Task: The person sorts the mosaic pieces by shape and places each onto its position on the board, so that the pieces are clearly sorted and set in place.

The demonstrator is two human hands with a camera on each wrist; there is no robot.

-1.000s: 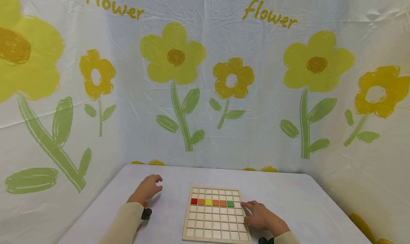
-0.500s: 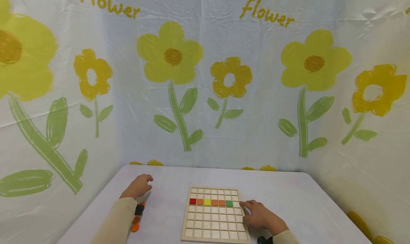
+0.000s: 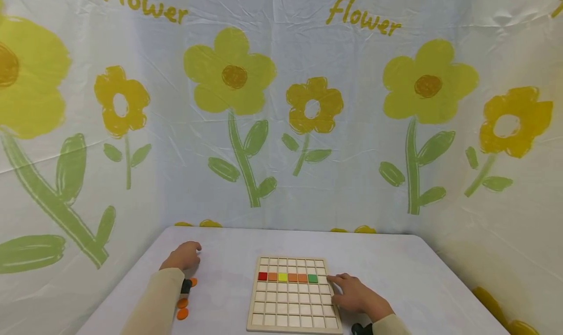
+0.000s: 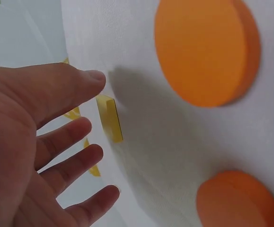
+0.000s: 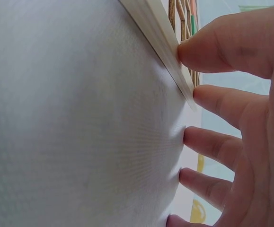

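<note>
My left hand [image 3: 183,255] hovers at the far left of the table, thumb and fingers spread. In the left wrist view a small yellow tile [image 4: 109,119] lies on the table just beyond the thumb and fingertips; the hand hides it in the head view. To the right, a wooden grid board [image 3: 288,331] holds one row of coloured tiles: red [image 3: 262,276], yellow [image 3: 282,277], green [image 3: 313,279] and several orange. My right hand [image 3: 357,295] touches the board's right edge with thumb and index finger. Its other fingertips rest on the table.
Several orange discs [image 3: 182,314] lie on the white table [image 3: 224,296] beside the left wrist; two show large in the left wrist view, the upper disc [image 4: 205,49] nearer the thumb. A flower-printed cloth [image 3: 281,188] hangs around the table's back and sides.
My left hand has moved left and slightly downward in the head view, uncovering orange discs beside the wrist. The right hand stays at the board's edge, and the whole view has shifted slightly.
</note>
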